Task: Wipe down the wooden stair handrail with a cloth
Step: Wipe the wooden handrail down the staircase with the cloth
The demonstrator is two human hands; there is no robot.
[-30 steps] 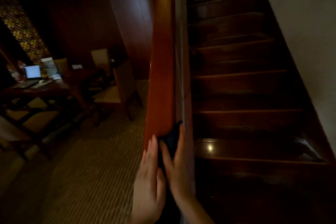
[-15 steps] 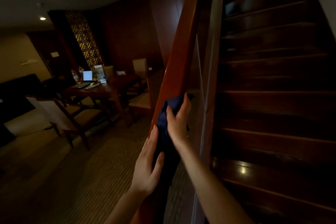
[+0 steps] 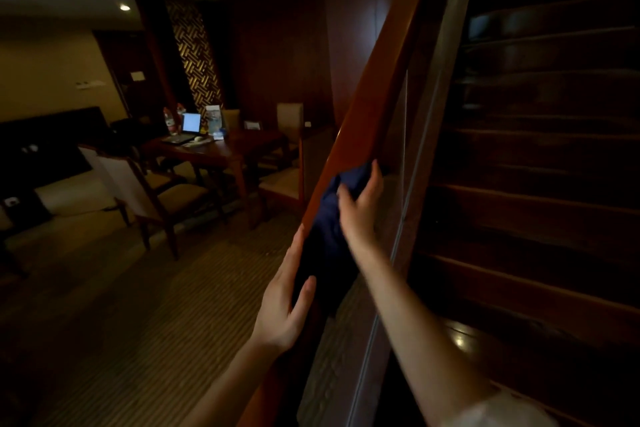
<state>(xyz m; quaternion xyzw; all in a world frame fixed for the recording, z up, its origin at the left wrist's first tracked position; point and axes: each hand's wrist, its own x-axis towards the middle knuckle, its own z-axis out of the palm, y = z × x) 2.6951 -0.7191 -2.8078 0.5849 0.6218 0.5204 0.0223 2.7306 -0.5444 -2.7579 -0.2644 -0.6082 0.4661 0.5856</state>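
Right hand [image 3: 360,208] has slid the blue cloth [image 3: 327,218] further up the handrail [image 3: 377,87], fingers wrapped round it, left hand [image 3: 284,302] flat and unclenched on the rail at its 7 o'clock, so lower stretch looks done, long run toward 1 o'clock remains.

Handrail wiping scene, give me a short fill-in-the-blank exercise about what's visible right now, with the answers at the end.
1. The right hand holds a dark ____ cloth against the handrail.
2. The left hand lies with straight fingers along the handrail, ____ the right hand.
3. On the table at the left, a ____ shows a lit screen.
Missing words: blue; below; laptop.
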